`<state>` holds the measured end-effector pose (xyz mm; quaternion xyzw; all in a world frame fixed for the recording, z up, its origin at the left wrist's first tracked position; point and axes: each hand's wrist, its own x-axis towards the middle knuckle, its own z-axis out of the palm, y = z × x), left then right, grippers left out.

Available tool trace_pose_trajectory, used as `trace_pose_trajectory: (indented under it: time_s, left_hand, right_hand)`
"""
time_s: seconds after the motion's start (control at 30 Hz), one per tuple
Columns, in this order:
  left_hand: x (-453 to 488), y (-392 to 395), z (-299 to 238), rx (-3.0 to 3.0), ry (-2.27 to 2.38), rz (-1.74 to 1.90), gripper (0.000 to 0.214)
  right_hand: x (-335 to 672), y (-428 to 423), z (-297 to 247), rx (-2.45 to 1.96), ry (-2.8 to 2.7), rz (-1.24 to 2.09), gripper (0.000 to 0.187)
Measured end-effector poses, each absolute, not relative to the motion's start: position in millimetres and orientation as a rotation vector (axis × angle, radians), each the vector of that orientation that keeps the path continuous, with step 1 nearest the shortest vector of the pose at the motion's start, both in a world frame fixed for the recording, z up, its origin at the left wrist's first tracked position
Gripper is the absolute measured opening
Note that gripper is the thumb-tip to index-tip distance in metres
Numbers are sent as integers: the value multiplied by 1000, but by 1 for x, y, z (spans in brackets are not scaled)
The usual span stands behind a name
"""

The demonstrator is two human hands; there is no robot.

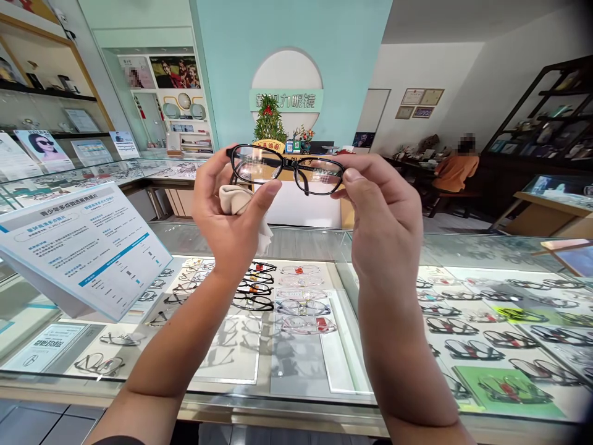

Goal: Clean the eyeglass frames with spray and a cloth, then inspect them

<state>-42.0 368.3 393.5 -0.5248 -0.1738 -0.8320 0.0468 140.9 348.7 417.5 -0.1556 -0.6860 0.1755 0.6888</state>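
Head view: holding black-framed glasses (288, 163) above the glass display case (287, 400), grasping one end with the left hand (231, 228), pinching the other between thumb and fingers of the right hand (386, 204); also clutching beige cloth (234, 199) left-handed, above the case.

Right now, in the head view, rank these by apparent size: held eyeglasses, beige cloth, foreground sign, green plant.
1. Foreground sign
2. Held eyeglasses
3. Beige cloth and green plant: too alike to rank; the cloth is partly hidden.
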Motion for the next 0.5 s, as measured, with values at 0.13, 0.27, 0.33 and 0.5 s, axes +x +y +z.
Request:
trace_pose_trajectory:
  time_s: [0.13, 0.27, 0.33, 0.5]
  left_hand:
    - [-40, 363, 396, -1674, -615, -2617, 63]
    - [-42, 362, 397, -1744, -544, -2664, 60]
    - [-42, 362, 397, -1757, -543, -2673, 63]
    - [-44, 363, 397, -1795, -672, -2599, 71]
  right_hand:
    - [141, 347, 418, -402, -1547, 388, 31]
    - [141, 346, 419, -377, -1541, 434, 29]
    - [141, 347, 419, -369, -1544, 444, 29]
    - [142, 350, 418, -380, -1544, 463, 31]
